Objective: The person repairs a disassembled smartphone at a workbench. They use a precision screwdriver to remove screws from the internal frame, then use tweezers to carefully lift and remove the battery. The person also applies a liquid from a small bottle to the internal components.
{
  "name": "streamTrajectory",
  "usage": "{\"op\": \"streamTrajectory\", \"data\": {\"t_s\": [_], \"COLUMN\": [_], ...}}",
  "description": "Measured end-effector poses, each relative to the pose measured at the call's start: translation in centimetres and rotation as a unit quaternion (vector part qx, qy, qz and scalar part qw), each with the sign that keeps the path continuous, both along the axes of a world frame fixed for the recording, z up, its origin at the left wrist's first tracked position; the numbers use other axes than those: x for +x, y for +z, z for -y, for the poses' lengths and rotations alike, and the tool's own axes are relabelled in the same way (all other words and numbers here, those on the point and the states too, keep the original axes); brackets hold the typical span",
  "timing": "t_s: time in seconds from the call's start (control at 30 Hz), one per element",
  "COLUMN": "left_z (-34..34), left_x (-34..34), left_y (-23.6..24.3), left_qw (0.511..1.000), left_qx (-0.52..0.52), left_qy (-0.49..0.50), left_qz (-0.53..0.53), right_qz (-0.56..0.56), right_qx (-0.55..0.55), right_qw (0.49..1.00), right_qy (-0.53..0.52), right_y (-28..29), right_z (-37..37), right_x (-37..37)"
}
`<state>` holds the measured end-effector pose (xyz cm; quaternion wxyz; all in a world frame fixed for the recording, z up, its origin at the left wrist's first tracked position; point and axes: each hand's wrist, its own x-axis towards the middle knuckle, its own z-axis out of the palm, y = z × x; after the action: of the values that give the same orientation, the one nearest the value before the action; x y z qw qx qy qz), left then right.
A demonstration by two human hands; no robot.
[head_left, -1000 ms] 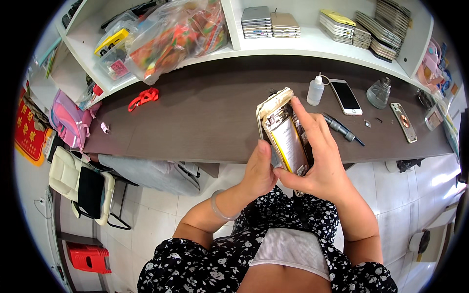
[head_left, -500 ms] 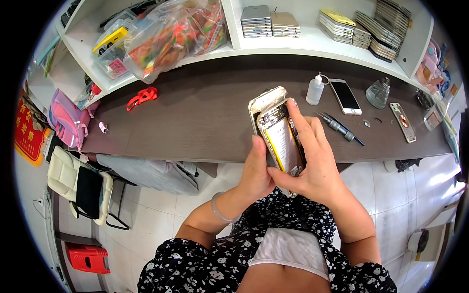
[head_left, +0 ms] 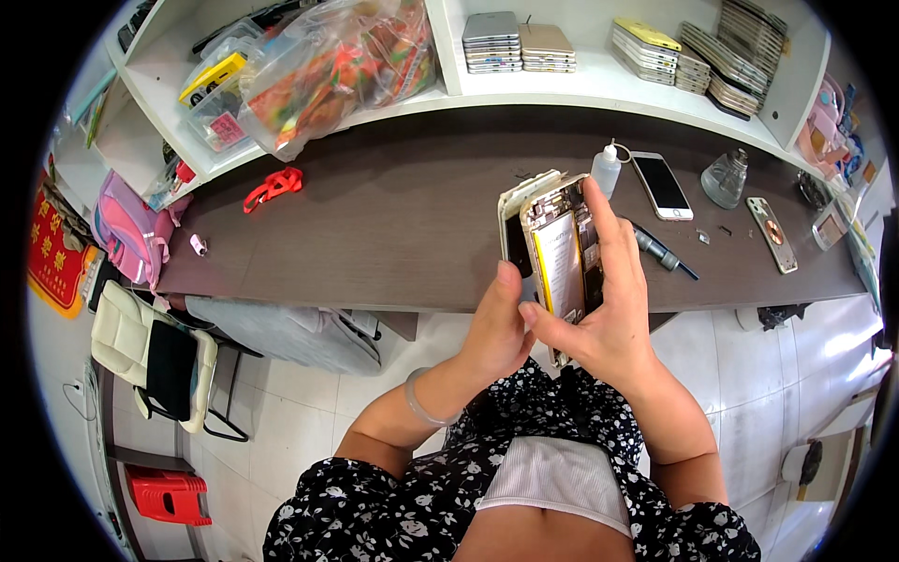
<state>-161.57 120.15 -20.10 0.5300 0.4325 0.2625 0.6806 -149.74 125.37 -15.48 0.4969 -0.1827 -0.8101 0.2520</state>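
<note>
An opened smartphone [head_left: 562, 262] is held tilted above the desk's front edge, its inside facing me. A pale battery with a yellow edge fills its middle, and circuit parts line its top and right side. Behind it, to the left, is a second pale-rimmed phone panel or body [head_left: 514, 208], mostly hidden. My left hand [head_left: 498, 323] grips the lower left side of the pair, its thumb upright against the edge. From the right, my right hand [head_left: 607, 300] wraps the opened phone, fingers along its right edge and thumb across its lower end.
Beyond my right hand are a white dropper bottle [head_left: 606, 169], a white-framed phone [head_left: 662, 185], a screwdriver [head_left: 665, 251], a glass bottle [head_left: 725, 178] and a phone back [head_left: 772, 234]. A red strap [head_left: 272, 188] lies left. Stacked phones [head_left: 491, 42] line the shelf.
Both hands have moved the opened phone slightly right and turned it more upright. It now covers part of the screwdriver. My right thumb has shifted up a little on its lower end.
</note>
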Motion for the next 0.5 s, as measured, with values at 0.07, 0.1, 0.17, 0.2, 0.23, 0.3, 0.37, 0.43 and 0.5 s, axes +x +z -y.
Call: {"op": "streamTrajectory", "data": {"t_s": [0.07,0.1,0.17,0.2,0.23,0.3,0.37,0.43,0.5], "left_z": [-0.3,-0.3,-0.4,-0.4,-0.4,-0.4,-0.5,-0.7,-0.8], "left_x": [0.2,0.2,0.2,0.1,0.0,0.1,-0.2,-0.9,-0.7], "left_y": [-0.1,-0.3,-0.5,-0.5,-0.6,-0.7,-1.0,-1.5,-1.9], "left_qw": [1.0,1.0,1.0,1.0,0.999,0.999,0.998,0.995,0.996], "left_qx": [0.012,0.016,0.02,0.022,0.024,0.008,-0.006,-0.015,-0.025], "left_qy": [0.004,0.013,0.014,0.004,-0.007,0.011,0.024,0.026,0.035], "left_qz": [-0.011,-0.014,-0.019,-0.019,-0.02,-0.031,-0.055,-0.091,-0.084], "right_qz": [-0.002,0.0,0.002,0.003,0.004,-0.023,-0.039,-0.044,-0.068], "right_qx": [0.0,-0.006,-0.022,-0.03,-0.038,-0.069,-0.1,-0.126,-0.008], "right_qw": [1.0,1.0,1.0,1.0,0.999,0.997,0.993,0.989,0.997], "right_qy": [-0.005,-0.005,-0.002,-0.002,-0.002,0.023,0.045,0.061,-0.025], "right_y": [0.0,0.0,-0.1,-0.1,-0.2,-0.4,-0.6,-0.5,-0.6], "right_z": [-0.2,-0.3,-0.4,-0.5,-0.5,-0.8,-1.1,-1.3,-2.0], "right_x": [0.0,0.0,0.0,0.2,0.3,0.2,0.1,0.3,0.5]}}
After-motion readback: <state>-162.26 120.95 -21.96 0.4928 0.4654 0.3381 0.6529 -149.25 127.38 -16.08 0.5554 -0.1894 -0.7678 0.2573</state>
